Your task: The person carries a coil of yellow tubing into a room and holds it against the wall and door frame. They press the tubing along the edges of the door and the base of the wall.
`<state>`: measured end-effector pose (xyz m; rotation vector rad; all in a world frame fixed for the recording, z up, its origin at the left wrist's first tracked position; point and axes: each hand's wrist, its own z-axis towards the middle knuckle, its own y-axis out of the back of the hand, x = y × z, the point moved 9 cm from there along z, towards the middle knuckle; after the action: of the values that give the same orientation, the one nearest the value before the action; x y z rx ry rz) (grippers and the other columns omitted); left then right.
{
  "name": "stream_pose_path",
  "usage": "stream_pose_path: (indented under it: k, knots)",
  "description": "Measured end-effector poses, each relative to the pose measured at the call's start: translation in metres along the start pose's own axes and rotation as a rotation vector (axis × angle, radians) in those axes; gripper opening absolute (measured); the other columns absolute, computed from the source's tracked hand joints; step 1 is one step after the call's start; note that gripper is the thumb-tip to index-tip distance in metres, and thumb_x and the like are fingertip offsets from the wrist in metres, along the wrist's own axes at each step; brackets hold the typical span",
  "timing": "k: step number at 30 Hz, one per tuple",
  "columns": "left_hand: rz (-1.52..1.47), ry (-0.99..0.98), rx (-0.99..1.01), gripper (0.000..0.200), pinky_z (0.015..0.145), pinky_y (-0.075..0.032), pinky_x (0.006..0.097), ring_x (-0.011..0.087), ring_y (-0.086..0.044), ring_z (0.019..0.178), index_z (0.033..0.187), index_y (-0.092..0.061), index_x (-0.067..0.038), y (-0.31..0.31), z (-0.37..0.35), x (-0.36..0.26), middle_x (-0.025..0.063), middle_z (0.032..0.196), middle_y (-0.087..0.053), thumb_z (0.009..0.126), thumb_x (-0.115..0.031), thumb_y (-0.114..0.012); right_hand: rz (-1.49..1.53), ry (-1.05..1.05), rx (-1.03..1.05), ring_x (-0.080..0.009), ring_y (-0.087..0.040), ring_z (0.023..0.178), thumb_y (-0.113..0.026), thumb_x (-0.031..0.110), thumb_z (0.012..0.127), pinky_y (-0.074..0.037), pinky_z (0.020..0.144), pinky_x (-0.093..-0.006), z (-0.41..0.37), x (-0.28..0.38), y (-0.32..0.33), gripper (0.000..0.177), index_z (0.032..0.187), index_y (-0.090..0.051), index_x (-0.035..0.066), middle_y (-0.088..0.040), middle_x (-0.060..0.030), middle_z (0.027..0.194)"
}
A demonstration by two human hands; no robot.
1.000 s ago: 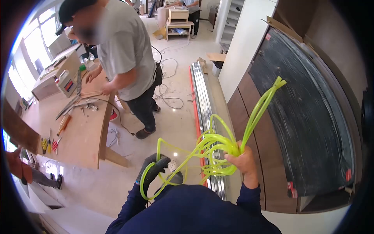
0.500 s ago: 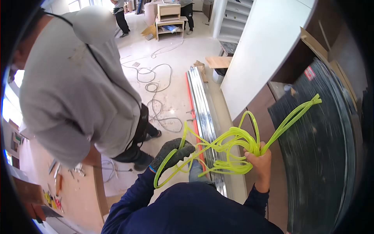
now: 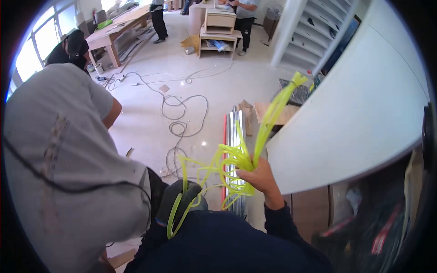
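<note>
A bundle of bright yellow-green plastic tubing [image 3: 272, 119] hangs in loose loops between my two hands. My bare right hand [image 3: 260, 176] is closed around the gathered coil, and a long doubled length sticks up above the fist. In a dark work glove, my left hand [image 3: 177, 200] grips one strand, whose loop drops below the wrist. Tangled strands cross the gap between the hands. The finger sides facing away from me are hidden.
A person in a grey shirt [image 3: 77, 136] bends close on my left. Long metal profiles [image 3: 235, 136] and a grey cable [image 3: 175, 127] lie on the floor ahead. A white panel [image 3: 346, 109] stands at right. Other people and a workbench [image 3: 123, 25] are farther back.
My view has swung right and up. The tubing's doubled end now points more upward, and the right hand sits closer to the left. The person in grey has bent lower.
</note>
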<state>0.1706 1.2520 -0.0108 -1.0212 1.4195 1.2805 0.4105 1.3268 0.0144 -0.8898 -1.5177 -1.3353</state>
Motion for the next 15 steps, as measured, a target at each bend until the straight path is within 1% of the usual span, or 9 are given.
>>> stream_pose_path:
  k: [1, 2, 4, 6, 7, 8, 10, 11, 15]
  knots:
    - [-0.006, 0.005, -0.076, 0.023, 0.059, -0.049, 0.0254, 0.0113, -0.059, 0.066, 0.098, -0.064, 0.000, 0.014, 0.019, 0.001, 0.0057, 0.074, -0.061, 0.091, -0.022, -0.063, -0.012, 0.010, 0.011, -0.0114, -0.060, 0.074, -0.074, 0.013, 0.072, -0.048, 0.068, -0.0273, 0.035, -0.004, -0.008, 0.024, 0.089, -0.064, -0.001, -0.066, -0.0050, 0.083]
    - [-0.027, 0.032, -0.142, 0.023, 0.059, -0.049, 0.0254, 0.0114, -0.059, 0.066, 0.098, -0.064, 0.000, 0.019, 0.044, 0.012, 0.0057, 0.074, -0.061, 0.091, -0.022, -0.063, -0.020, 0.016, 0.049, -0.0113, -0.061, 0.076, -0.075, 0.013, 0.072, -0.049, 0.070, -0.0273, 0.071, -0.021, -0.015, 0.024, 0.090, -0.064, 0.000, -0.067, -0.0050, 0.084]
    - [-0.093, 0.100, -0.337, 0.024, 0.059, -0.049, 0.0253, 0.0114, -0.059, 0.066, 0.098, -0.064, 0.000, 0.052, 0.083, 0.042, 0.0056, 0.073, -0.061, 0.091, -0.022, -0.063, -0.063, 0.053, 0.089, -0.0112, -0.061, 0.078, -0.075, 0.012, 0.072, -0.049, 0.071, -0.0274, 0.147, -0.025, -0.021, 0.025, 0.090, -0.064, 0.000, -0.067, -0.0050, 0.086]
    - [-0.146, 0.177, -0.501, 0.024, 0.058, -0.049, 0.0252, 0.0115, -0.059, 0.065, 0.098, -0.064, 0.000, 0.073, 0.126, 0.081, 0.0056, 0.073, -0.061, 0.091, -0.023, -0.063, 0.041, 0.001, 0.201, -0.0107, -0.061, 0.079, -0.076, 0.012, 0.071, -0.050, 0.073, -0.0274, 0.209, -0.046, -0.034, 0.027, 0.092, -0.062, 0.000, -0.068, -0.0053, 0.087]
    - [-0.159, 0.203, -0.560, 0.024, 0.058, -0.049, 0.0252, 0.0115, -0.059, 0.065, 0.098, -0.064, 0.000, 0.083, 0.152, 0.092, 0.0056, 0.073, -0.061, 0.091, -0.023, -0.063, 0.069, -0.034, 0.233, -0.0117, -0.062, 0.076, -0.075, 0.017, 0.072, -0.050, 0.071, -0.0276, 0.239, -0.056, -0.033, 0.031, 0.096, -0.064, 0.002, -0.068, -0.0041, 0.084]
    - [-0.173, 0.225, -0.609, 0.024, 0.058, -0.048, 0.0251, 0.0115, -0.059, 0.065, 0.098, -0.064, 0.000, 0.093, 0.177, 0.099, 0.0056, 0.073, -0.061, 0.091, -0.023, -0.063, 0.058, -0.039, 0.243, -0.0117, -0.062, 0.076, -0.075, 0.017, 0.072, -0.050, 0.071, -0.0276, 0.270, -0.060, -0.028, 0.031, 0.096, -0.064, 0.002, -0.068, -0.0041, 0.084]
    - [-0.189, 0.263, -0.669, 0.024, 0.058, -0.048, 0.0251, 0.0116, -0.059, 0.065, 0.098, -0.064, 0.000, 0.110, 0.224, 0.105, 0.0056, 0.073, -0.061, 0.091, -0.023, -0.063, 0.140, -0.085, 0.268, -0.0105, -0.061, 0.073, -0.075, 0.017, 0.072, -0.049, 0.069, -0.0261, 0.327, -0.058, -0.022, 0.030, 0.095, -0.064, 0.002, -0.066, -0.0029, 0.083]
    - [-0.192, 0.273, -0.676, 0.025, 0.057, -0.048, 0.0250, 0.0116, -0.059, 0.065, 0.098, -0.064, 0.000, 0.114, 0.249, 0.108, 0.0056, 0.073, -0.061, 0.091, -0.024, -0.063, 0.168, -0.119, 0.298, -0.0099, -0.060, 0.069, -0.075, 0.016, 0.072, -0.048, 0.066, -0.0252, 0.350, -0.059, -0.019, 0.030, 0.096, -0.064, 0.002, -0.064, -0.0022, 0.082]
    - [-0.197, 0.311, -0.704, 0.025, 0.057, -0.048, 0.0249, 0.0117, -0.059, 0.064, 0.097, -0.064, 0.000, 0.135, 0.353, 0.108, 0.0055, 0.073, -0.061, 0.091, -0.024, -0.062, 0.187, -0.088, 0.294, -0.0116, -0.059, 0.072, -0.074, 0.018, 0.073, -0.048, 0.067, -0.0266, 0.456, -0.067, -0.001, 0.032, 0.099, -0.063, 0.003, -0.064, -0.0023, 0.083]
